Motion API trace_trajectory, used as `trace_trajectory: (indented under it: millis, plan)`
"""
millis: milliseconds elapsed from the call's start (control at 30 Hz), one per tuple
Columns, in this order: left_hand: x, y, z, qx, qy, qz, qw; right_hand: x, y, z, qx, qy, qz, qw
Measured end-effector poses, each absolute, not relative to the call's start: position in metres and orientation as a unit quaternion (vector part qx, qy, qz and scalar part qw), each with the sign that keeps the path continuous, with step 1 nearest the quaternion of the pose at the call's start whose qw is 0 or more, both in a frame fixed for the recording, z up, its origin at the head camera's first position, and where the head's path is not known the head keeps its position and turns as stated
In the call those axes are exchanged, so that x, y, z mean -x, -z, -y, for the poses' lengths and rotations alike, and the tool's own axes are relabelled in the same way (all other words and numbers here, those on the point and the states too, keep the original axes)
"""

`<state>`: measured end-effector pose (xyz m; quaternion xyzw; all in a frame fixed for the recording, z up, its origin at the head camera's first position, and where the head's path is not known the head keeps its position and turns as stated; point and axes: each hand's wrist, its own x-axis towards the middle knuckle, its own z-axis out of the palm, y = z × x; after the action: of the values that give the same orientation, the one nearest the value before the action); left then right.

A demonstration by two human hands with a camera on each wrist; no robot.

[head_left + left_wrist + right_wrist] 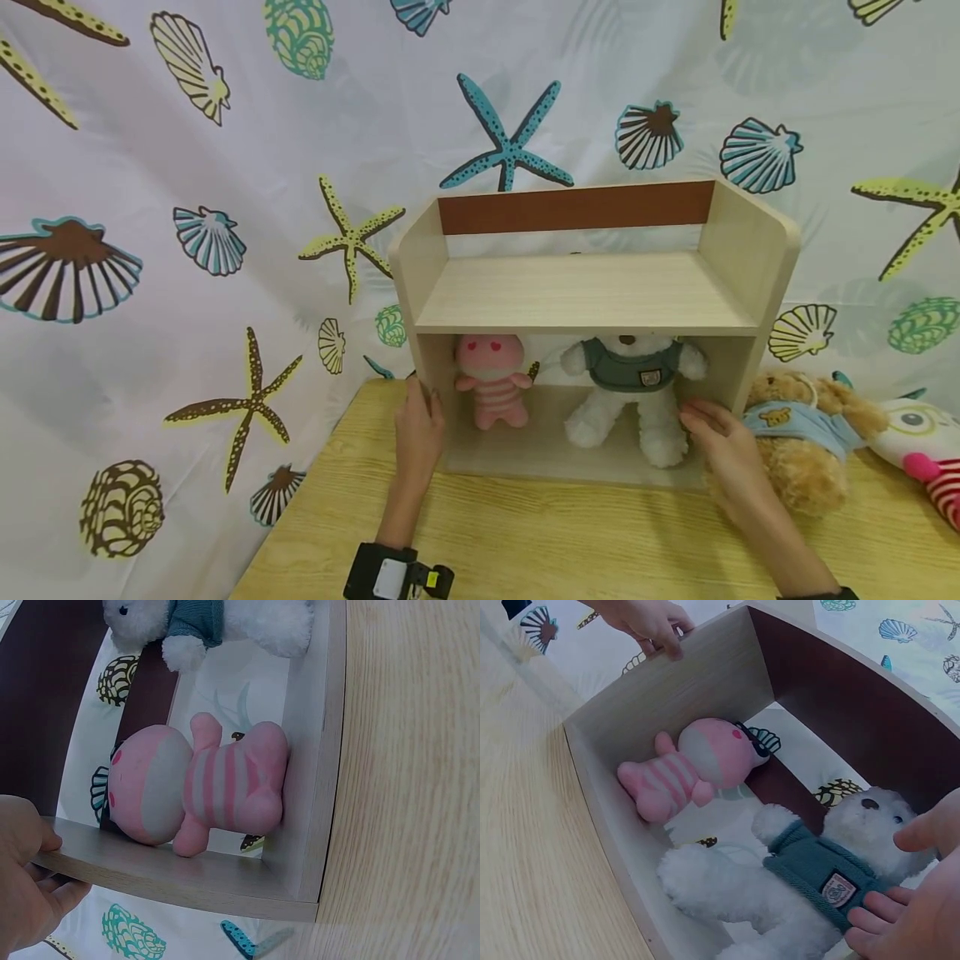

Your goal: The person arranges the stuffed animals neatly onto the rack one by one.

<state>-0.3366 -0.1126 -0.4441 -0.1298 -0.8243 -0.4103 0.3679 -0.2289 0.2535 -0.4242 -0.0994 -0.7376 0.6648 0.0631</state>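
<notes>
A small two-tier wooden shelf [585,292] stands on the table. My left hand [420,429] grips its left side panel near the front edge; in the left wrist view the thumb lies inside and the fingers [71,896] outside. A pink-and-grey striped doll [495,387] sits upright in the lower compartment, at the left. Right of it, a white teddy bear [600,408] in a green sweater [821,870] sits with its head partly hidden by the upper board. By the bear's leg and the right panel is my right hand [723,437], fingers extended and holding nothing.
Right of the shelf lies a brown teddy bear [806,475] in a light blue shirt. Beyond it is a white plush toy [911,433] with a red-striped body. A cloth [225,167] printed with shells and starfish hangs behind the table [525,542].
</notes>
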Motion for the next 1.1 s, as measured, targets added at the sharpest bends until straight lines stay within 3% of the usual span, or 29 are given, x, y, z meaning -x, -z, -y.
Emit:
trace_trajectory:
  millis: [200,567,967,1100]
  plan:
    - [0.337,0.444,0.113,0.130,0.413,0.824,0.366,0.221,0.419,-0.267,0.064,-0.673,0.736,0.043]
    - [0.337,0.443,0.114,0.128,0.419,0.823,0.361,0.207,0.414,-0.294,0.021,-0.710,0.698,0.084]
    - [0.337,0.444,0.113,0.121,0.419,0.827,0.354,0.196,0.398,-0.315,-0.035,-0.631,0.749,0.200]
    - [0.337,0.444,0.114,0.122,0.420,0.827,0.352,0.194,0.395,-0.322,-0.010,-0.578,0.779,0.242]
